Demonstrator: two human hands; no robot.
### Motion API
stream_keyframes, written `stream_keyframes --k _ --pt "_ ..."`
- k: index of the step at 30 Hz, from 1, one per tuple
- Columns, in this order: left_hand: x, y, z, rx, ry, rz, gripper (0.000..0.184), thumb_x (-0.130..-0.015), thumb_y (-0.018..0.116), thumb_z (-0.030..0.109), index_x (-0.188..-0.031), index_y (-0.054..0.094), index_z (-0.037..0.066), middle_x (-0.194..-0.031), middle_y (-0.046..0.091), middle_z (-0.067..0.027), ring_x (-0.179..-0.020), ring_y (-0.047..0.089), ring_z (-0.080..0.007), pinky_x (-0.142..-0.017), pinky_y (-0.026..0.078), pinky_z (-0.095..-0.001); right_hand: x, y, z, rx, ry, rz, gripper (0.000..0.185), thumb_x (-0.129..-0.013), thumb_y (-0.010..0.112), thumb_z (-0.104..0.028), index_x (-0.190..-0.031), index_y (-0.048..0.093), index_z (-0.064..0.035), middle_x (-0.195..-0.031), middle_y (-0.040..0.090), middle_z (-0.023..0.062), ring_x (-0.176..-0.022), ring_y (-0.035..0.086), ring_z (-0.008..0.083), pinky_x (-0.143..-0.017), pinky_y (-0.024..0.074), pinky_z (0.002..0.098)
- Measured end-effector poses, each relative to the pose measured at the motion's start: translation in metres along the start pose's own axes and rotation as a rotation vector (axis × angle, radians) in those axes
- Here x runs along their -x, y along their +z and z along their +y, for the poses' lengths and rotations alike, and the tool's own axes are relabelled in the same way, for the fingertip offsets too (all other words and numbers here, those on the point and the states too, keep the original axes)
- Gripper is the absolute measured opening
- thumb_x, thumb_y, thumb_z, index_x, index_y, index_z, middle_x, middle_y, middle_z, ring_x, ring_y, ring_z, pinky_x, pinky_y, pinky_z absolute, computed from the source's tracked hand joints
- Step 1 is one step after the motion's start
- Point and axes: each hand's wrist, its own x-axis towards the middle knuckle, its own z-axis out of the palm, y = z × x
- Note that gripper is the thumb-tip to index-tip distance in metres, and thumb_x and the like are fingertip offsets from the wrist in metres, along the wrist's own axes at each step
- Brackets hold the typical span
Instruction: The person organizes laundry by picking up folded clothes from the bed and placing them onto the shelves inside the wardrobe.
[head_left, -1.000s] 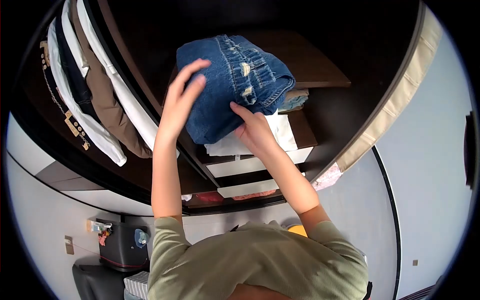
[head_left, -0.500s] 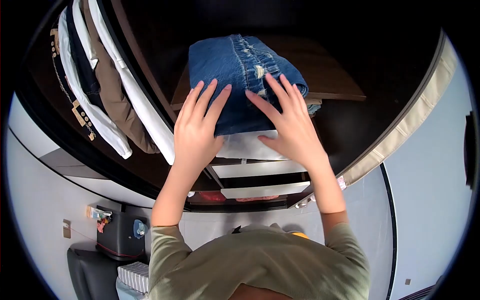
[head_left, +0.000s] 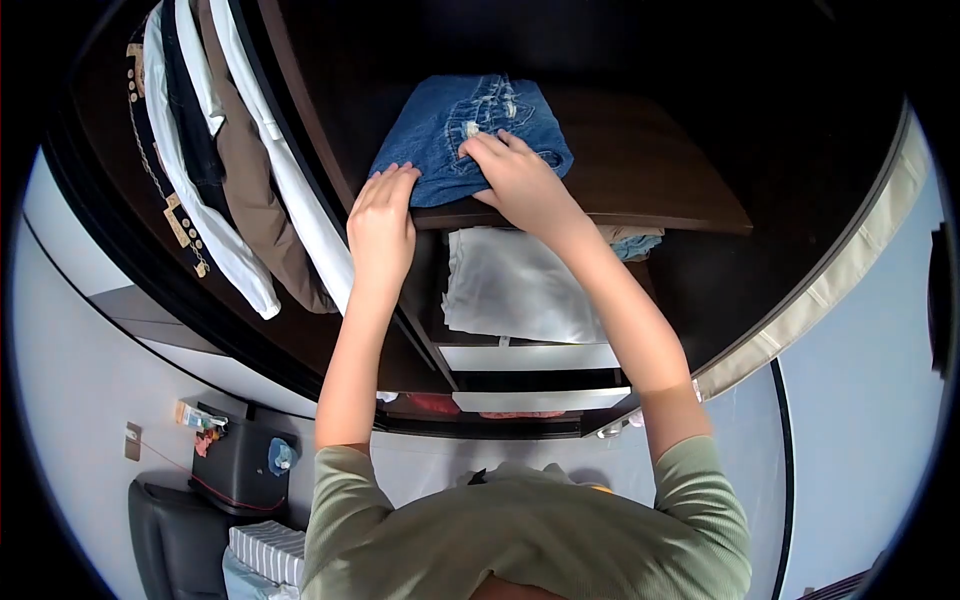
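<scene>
Shelf room: bare shelf (head_left: 660, 165) ran toward 3 o'clock from our folded denim (head_left: 430, 140), which lay by the front edge.
Neighbours: a divider (head_left: 302, 95) and hanging clothes (head_left: 240, 155) stood toward 9; white cloth (head_left: 520, 290) lay below.
Hands: our left hand (head_left: 384, 215) and right hand (head_left: 525, 190) touched denim; grip, we couldn't tell.
Change: we saw more white cloth than half a second earlier.

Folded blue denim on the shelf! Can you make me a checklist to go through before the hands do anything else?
1. Denim garment on the upper shelf: ok, it lies on the board.
2. Left hand in place: ok, its fingers are at the near left corner.
3. Right hand in place: ok, its fingers are on top by the frayed patches.
4. Both hands off the denim: not ok.
5. Layers underneath smooth: cannot tell, hidden.
6. White cloth separate: ok, it lies below the upper shelf.
</scene>
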Motion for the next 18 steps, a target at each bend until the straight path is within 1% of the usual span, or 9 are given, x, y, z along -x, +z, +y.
stream_keyframes --k 4,8,10,11,13,14,15,16,18 --pt "0.004 0.004 0.0 0.022 -0.025 0.002 0.027 -0.066 0.049 -0.01 -0.09 0.059 -0.001 -0.094 0.063 -0.0136 -0.096 0.058 -0.0282 -0.091 0.043 -0.0384 0.004 -0.007 -0.009 -0.003 0.102 -0.066 0.048 -0.068 0.067 -0.011 -0.11 0.045 -0.0048 -0.119 0.048 0.0134 -0.112 0.044 0.0403 -0.095 0.036 0.0467" --pt "0.008 0.0 0.0 0.029 -0.009 -0.04 0.032 -0.067 0.049 -0.01 -0.096 0.059 0.0 -0.101 0.06 -0.0153 -0.101 0.055 -0.0294 -0.094 0.039 -0.0401 0.017 0.0 -0.026 0.184 0.151 0.001 0.044 -0.073 0.061 -0.016 -0.114 0.046 -0.0095 -0.126 0.043 0.0146 -0.116 0.036 0.046 -0.096 0.0269 0.0573" --pt "0.008 -0.009 0.004 0.08 -0.005 -0.133 0.043 -0.069 0.053 -0.005 -0.11 0.057 0.007 -0.111 0.055 -0.0184 -0.109 0.049 -0.0325 -0.099 0.032 -0.0422 0.019 0.0 -0.037 0.326 0.203 0.024 0.043 -0.075 0.058 -0.018 -0.116 0.046 -0.0127 -0.13 0.039 0.0156 -0.115 0.034 0.0502 -0.095 0.0222 0.0631" --pt "0.009 -0.01 0.003 0.065 0.019 -0.152 0.043 -0.07 0.053 -0.005 -0.111 0.057 0.009 -0.112 0.054 -0.0186 -0.11 0.048 -0.0331 -0.099 0.032 -0.0421 0.021 0.003 -0.037 0.308 0.26 -0.027 0.044 -0.078 0.053 -0.018 -0.121 0.044 -0.0184 -0.134 0.033 0.0182 -0.115 0.029 0.0563 -0.092 0.0177 0.068" --pt "0.007 -0.008 -0.001 0.045 0.032 -0.212 0.044 -0.073 0.052 -0.003 -0.114 0.057 0.013 -0.116 0.053 -0.0193 -0.112 0.047 -0.034 -0.101 0.03 -0.042 0.013 0.003 -0.034 0.303 0.316 -0.145 0.045 -0.08 0.051 -0.017 -0.124 0.041 -0.0203 -0.136 0.029 0.019 -0.117 0.026 0.057 -0.093 0.0165 0.0677" --pt "0.005 -0.005 -0.004 0.046 0.023 -0.231 0.045 -0.074 0.052 -0.004 -0.115 0.057 0.014 -0.117 0.052 -0.0193 -0.113 0.046 -0.0337 -0.101 0.03 -0.0421 0.01 0.002 -0.032 0.298 0.345 -0.208 0.045 -0.082 0.049 -0.017 -0.126 0.04 -0.0213 -0.137 0.027 0.0194 -0.118 0.024 0.0573 -0.094 0.0158 0.0675" --pt "0.001 0.001 -0.008 0.047 0.011 -0.252 0.046 -0.074 0.051 -0.005 -0.115 0.056 0.014 -0.118 0.051 -0.0192 -0.114 0.045 -0.0335 -0.101 0.029 -0.0423 0.001 -0.003 -0.029 0.23 0.389 -0.344 0.045 -0.085 0.044 -0.016 -0.129 0.036 -0.0255 -0.14 0.022 0.0194 -0.12 0.02 0.0568 -0.096 0.0126 0.0672" --pt "-0.003 0.007 -0.012 0.048 -0.001 -0.273 0.046 -0.074 0.05 -0.006 -0.115 0.056 0.014 -0.119 0.051 -0.0191 -0.116 0.044 -0.0332 -0.102 0.029 -0.0424 -0.006 -0.002 -0.023 0.226 0.414 -0.396 0.045 -0.086 0.043 -0.015 -0.129 0.035 -0.0272 -0.14 0.021 0.0195 -0.121 0.021 0.0558 -0.096 0.0139 0.0665" --pt "-0.013 0.024 -0.018 0.01 -0.009 -0.308 0.041 -0.075 0.049 -0.005 -0.114 0.056 0.009 -0.119 0.05 -0.021 -0.116 0.043 -0.0351 -0.102 0.029 -0.0422 -0.022 0.002 -0.007 0.221 0.461 -0.499 0.045 -0.088 0.041 -0.013 -0.129 0.033 -0.0307 -0.141 0.019 0.0198 -0.121 0.022 0.0539 -0.097 0.0164 0.065"
